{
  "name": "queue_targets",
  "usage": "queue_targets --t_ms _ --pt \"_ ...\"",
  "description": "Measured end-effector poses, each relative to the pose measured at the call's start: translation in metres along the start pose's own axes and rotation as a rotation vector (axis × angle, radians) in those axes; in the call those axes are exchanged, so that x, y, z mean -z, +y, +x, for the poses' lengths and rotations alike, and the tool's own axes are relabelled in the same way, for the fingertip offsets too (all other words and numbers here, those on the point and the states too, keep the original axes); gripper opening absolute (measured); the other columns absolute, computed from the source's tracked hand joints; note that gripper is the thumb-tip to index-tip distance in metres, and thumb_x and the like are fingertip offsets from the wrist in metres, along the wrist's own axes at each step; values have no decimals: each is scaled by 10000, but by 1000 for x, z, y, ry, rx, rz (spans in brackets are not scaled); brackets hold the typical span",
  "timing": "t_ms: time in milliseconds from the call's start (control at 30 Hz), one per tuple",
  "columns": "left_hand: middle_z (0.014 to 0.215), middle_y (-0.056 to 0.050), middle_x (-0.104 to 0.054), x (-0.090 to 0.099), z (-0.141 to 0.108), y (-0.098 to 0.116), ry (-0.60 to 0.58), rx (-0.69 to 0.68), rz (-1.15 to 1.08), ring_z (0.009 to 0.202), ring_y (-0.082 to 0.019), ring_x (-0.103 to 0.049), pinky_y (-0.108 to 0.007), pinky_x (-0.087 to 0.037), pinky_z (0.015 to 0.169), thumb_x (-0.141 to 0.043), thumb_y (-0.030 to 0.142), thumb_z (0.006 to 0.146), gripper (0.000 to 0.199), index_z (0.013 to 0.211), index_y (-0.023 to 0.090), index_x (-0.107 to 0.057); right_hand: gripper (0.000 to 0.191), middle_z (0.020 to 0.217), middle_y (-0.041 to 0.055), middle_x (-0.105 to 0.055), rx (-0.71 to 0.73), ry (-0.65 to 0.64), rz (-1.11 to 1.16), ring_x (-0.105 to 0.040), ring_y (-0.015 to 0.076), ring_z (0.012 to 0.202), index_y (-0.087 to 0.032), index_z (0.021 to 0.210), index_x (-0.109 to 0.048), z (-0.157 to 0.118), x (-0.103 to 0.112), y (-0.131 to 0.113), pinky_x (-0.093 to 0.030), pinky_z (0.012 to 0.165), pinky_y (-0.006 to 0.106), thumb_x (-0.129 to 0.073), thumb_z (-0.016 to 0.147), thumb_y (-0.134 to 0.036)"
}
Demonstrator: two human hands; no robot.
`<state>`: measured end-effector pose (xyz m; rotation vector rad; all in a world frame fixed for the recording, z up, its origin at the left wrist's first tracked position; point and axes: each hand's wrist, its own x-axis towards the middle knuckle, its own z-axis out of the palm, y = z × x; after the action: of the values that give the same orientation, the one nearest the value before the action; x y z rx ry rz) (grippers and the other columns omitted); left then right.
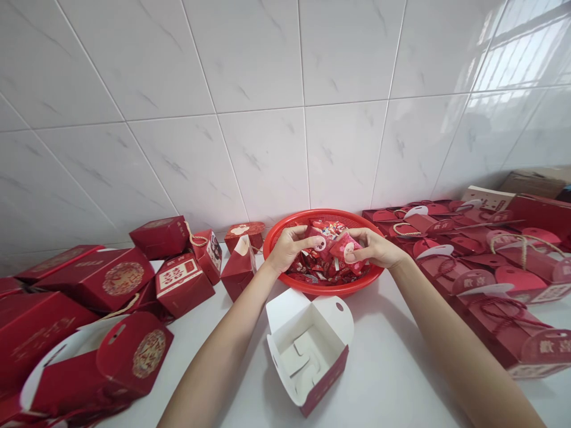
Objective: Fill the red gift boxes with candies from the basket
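Both hands are over a red plastic basket [332, 290] heaped with small wrapped candies [307, 261]. My left hand [289, 246] is closed, thumb on top, on a red candy packet [319, 242] with a pale round mark. Between the thumb and fingers of my right hand [375, 246] is a pinkish-red candy packet [344, 245] with a light printed label. Just in front of the basket, between my forearms, an open gift box [328, 380] stands with its flaps spread. Its white inside shows folded bottom flaps and no candy.
Red gift boxes [120, 273] crowd the left side, some with rope handles, one open at the front [111, 362]. Closed red boxes [499, 333] with cord handles stand in rows on the right. A tiled wall [263, 154] rises behind the white table [375, 368].
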<state>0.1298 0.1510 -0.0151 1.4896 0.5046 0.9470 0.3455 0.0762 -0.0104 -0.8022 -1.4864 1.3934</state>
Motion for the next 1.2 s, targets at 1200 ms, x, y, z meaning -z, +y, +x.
queue_targets --t_ms 1200 --pt "1253 -73 -699 1 22 -9 -356 334 1429 1199 -307 -607 -341 -462 997 -690 137 722 556 1258 282 -682 315 693 1 -694 -10 486 219 -612 136 629 -187 731 -709 11 -3 4 -498 593 259 -903 496 -267"
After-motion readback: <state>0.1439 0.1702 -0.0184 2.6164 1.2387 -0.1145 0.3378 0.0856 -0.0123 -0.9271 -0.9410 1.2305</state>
